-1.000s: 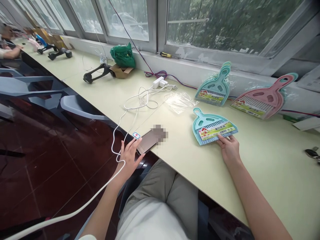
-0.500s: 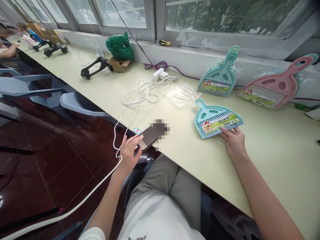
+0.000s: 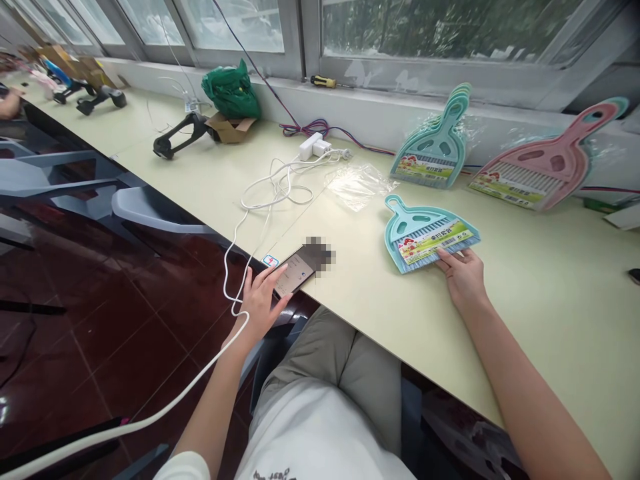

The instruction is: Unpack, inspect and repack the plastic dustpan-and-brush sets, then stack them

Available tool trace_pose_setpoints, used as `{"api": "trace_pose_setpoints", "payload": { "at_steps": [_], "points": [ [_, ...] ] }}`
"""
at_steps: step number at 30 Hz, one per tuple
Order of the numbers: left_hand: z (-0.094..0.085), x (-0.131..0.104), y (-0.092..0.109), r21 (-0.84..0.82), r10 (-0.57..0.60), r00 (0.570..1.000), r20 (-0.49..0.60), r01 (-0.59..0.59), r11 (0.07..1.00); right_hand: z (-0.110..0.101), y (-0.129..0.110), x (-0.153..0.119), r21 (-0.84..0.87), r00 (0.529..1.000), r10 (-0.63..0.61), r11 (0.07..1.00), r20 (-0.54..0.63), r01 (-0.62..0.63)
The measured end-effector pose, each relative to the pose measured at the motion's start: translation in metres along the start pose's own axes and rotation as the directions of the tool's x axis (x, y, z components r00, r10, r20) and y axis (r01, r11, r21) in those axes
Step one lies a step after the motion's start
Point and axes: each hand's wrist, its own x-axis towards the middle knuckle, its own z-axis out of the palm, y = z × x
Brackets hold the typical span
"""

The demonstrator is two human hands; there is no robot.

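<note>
My left hand (image 3: 260, 303) is at the near end of a smartphone (image 3: 296, 272) by the table edge. Its thumb and fingers lie on either side of the phone, which has a lit screen and a pixelated far end. With thumb and fingers, my right hand (image 3: 463, 273) grips the front edge of a mint-green dustpan and brush set (image 3: 434, 233). The set's handle points away from me, and a printed label crosses the blue bristles. Part of my right fingers is hidden beneath the set.
Behind stand a stack of green dustpans (image 3: 435, 153) and a stack of pink dustpans (image 3: 543, 167). Clear plastic wrap (image 3: 360, 185), a white cable (image 3: 245, 193), a power strip (image 3: 313, 147), a green bag (image 3: 233, 90) and a screwdriver (image 3: 325, 81) lie farther back.
The phone's screen was dark and is now lit, with my left fingers shifted slightly on it. My right hand keeps its grip on the dustpan set. The view has turned slightly.
</note>
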Motion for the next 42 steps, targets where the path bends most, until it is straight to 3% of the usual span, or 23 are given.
{"api": "trace_pose_setpoints", "payload": {
  "at_steps": [7, 10, 12, 16, 23, 27, 31, 36, 42],
  "points": [
    [0.005, 0.053, 0.007, -0.08, 0.095, 0.978, 0.186, -0.082, 0.993, 0.002, -0.002, -0.001, 0.012, 1.0, 0.003, 1.0, 0.007, -0.004],
    [0.008, 0.06, 0.006, -0.127, 0.118, 0.963, 0.244, -0.089, 0.988, 0.004, -0.004, -0.003, 0.007, 1.0, 0.009, 1.0, 0.012, -0.009],
    [0.008, 0.056, 0.005, -0.135, 0.091, 0.971, 0.221, -0.062, 0.989, 0.005, -0.006, -0.004, 0.006, 1.0, 0.01, 1.0, 0.014, -0.01],
    [0.002, 0.037, 0.006, -0.136, 0.02, 0.998, 0.066, -0.011, 0.991, 0.006, -0.007, -0.004, 0.005, 1.0, 0.003, 1.0, 0.02, -0.003],
    [0.001, 0.004, 0.0, -0.108, 0.019, 0.996, -0.092, -0.029, 0.994, 0.003, -0.004, -0.002, -0.011, 0.999, -0.011, 1.0, 0.047, 0.011],
    [0.005, -0.006, -0.006, -0.084, 0.027, 0.992, -0.123, -0.038, 0.996, 0.002, -0.003, -0.001, -0.022, 0.998, -0.014, 1.0, 0.058, 0.015],
    [0.009, -0.006, -0.006, -0.07, 0.031, 0.991, -0.13, -0.04, 0.997, 0.002, -0.004, -0.002, -0.032, 0.998, -0.017, 0.999, 0.053, 0.019],
    [0.012, 0.004, -0.004, -0.059, 0.032, 0.998, -0.047, -0.035, 0.998, 0.002, -0.004, -0.003, -0.043, 0.997, -0.02, 0.999, 0.07, 0.023],
    [0.006, 0.016, -0.002, -0.041, 0.016, 0.994, -0.107, -0.02, 0.999, 0.002, -0.005, -0.003, -0.066, 0.997, -0.023, 0.997, 0.079, 0.028]
  ]
}}
